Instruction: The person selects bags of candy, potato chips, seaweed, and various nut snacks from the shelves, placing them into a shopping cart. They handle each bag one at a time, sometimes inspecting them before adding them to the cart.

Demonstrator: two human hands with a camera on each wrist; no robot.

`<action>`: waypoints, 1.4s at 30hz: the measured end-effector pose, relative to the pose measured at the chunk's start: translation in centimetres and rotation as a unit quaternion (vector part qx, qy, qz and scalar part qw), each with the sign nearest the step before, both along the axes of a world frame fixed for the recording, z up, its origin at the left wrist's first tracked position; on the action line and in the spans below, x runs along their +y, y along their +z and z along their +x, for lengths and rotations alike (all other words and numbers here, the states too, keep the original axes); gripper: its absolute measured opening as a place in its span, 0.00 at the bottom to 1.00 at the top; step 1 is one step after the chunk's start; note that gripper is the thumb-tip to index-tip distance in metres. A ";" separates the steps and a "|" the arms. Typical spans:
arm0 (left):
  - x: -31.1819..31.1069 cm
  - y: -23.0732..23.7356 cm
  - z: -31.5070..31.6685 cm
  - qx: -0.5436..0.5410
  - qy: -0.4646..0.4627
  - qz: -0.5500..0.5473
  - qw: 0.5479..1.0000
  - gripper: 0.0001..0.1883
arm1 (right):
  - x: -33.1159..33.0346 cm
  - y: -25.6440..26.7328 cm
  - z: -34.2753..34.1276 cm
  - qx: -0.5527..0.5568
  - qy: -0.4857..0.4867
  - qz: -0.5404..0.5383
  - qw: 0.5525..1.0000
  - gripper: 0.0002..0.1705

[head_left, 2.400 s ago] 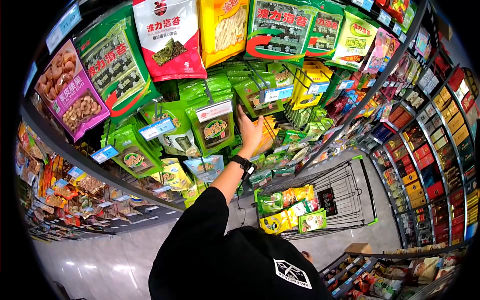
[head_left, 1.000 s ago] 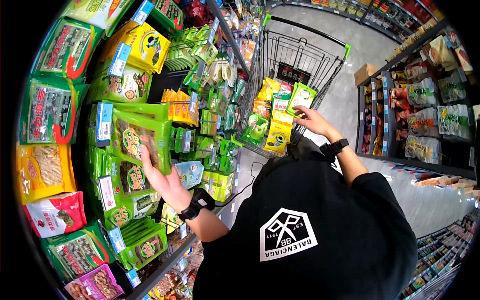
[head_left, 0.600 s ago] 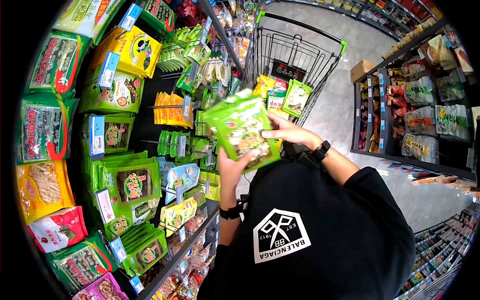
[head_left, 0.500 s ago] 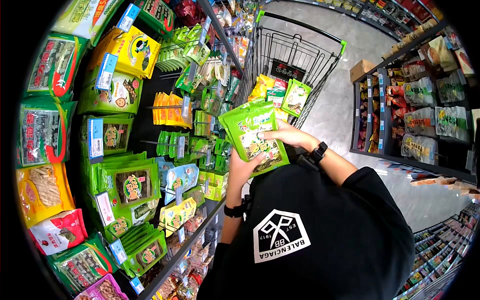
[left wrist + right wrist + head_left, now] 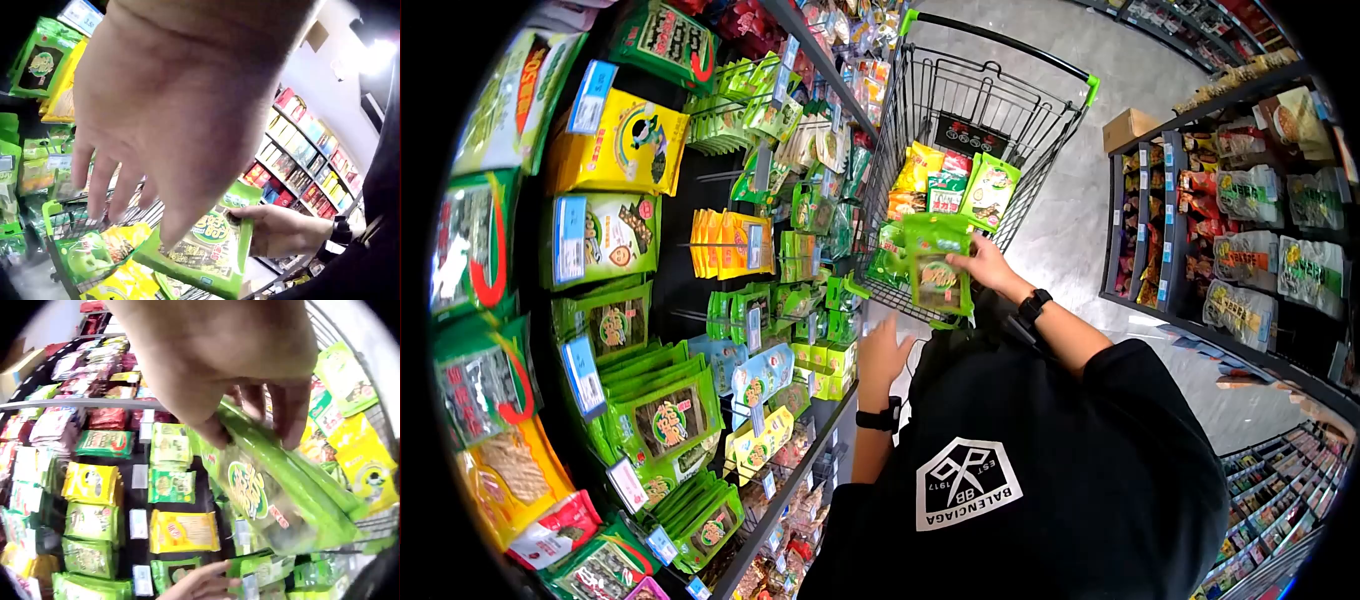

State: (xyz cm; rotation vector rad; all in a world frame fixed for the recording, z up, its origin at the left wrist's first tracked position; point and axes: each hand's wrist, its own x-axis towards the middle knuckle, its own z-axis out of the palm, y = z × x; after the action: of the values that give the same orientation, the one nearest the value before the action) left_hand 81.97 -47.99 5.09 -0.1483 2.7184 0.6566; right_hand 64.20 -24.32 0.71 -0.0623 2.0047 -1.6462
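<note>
In the head view my right hand (image 5: 988, 268) pinches a green bag of seaweed snacks (image 5: 940, 268) by its edge, over the near end of the shopping cart (image 5: 975, 135). The bag has a clear window with dark sheets inside; in the right wrist view a second green edge shows behind this bag (image 5: 256, 494). My left hand (image 5: 883, 352) is off the bag, its fingers extended, between the shelf and the cart. In the left wrist view the left hand (image 5: 169, 119) overlaps the bag. Several yellow and green snack bags (image 5: 990, 190) lie in the cart.
Hanging seaweed bags (image 5: 670, 415) and yellow packets (image 5: 625, 140) fill the shelf at left. A low rack of packaged food (image 5: 1245, 245) stands right of the cart, with a cardboard box (image 5: 1128, 128) at its far end. Grey floor (image 5: 1090, 180) runs between.
The left hand took the bag from the shelf and brought it to the right hand; both held it. Now the left has let go, and the right holds it over the cart.
</note>
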 end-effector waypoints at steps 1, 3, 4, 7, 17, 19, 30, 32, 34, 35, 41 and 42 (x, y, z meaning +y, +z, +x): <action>0.1 -0.5 0.2 -0.005 0.002 -0.003 1.000 0.33 | 0.1 -1.9 -0.8 -0.006 -0.059 -0.056 0.997 0.25; 0.6 -1.2 0.4 -0.130 0.094 0.183 0.970 0.34 | 1.2 -5.5 -3.3 0.025 -0.074 0.030 0.997 0.25; 1.0 -0.8 0.2 -0.150 0.109 0.173 0.967 0.34 | 1.8 -6.4 -5.0 0.024 -0.071 0.081 0.994 0.24; 1.4 -1.8 -0.1 -0.159 0.134 0.158 0.965 0.33 | 2.4 -6.5 -9.4 -0.014 -0.071 0.139 0.988 0.23; 6.0 -14.0 -11.9 -0.154 0.181 0.255 0.937 0.25 | 7.0 -18.6 -19.0 -0.048 -0.006 0.285 0.957 0.30; 6.7 -18.3 -15.9 -0.116 0.122 0.213 0.962 0.27 | 7.7 -18.3 -20.1 -0.052 0.012 0.291 0.955 0.34; 8.2 -32.9 -28.7 -0.104 -0.103 -0.037 0.989 0.37 | 9.5 -21.7 -23.9 -0.064 0.138 0.286 0.946 0.22; 7.4 -33.8 -28.9 -0.043 -0.126 -0.023 0.991 0.32 | 9.2 -21.5 -24.2 -0.052 0.194 0.343 0.917 0.27; 7.3 -35.4 -28.2 -0.117 -0.162 -0.039 0.979 0.31 | 8.6 -22.3 -24.8 -0.058 0.230 0.395 0.888 0.30; 7.5 -36.2 -27.8 -0.191 -0.196 -0.057 0.960 0.31 | 8.4 -22.7 -25.1 -0.061 0.255 0.417 0.870 0.32; 6.4 -37.9 -27.2 -0.283 -0.194 -0.024 0.939 0.31 | 5.9 -23.8 -26.5 -0.064 0.342 0.448 0.823 0.35; 6.0 -37.1 -28.2 -0.285 -0.190 -0.031 0.939 0.28 | 5.5 -24.1 -26.4 -0.028 0.324 0.430 0.842 0.34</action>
State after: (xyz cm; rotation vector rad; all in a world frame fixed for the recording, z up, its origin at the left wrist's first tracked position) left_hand 53.75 -42.01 -31.97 0.1496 2.1198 0.3430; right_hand 37.83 -18.78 -23.35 -0.3140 2.1545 -0.2665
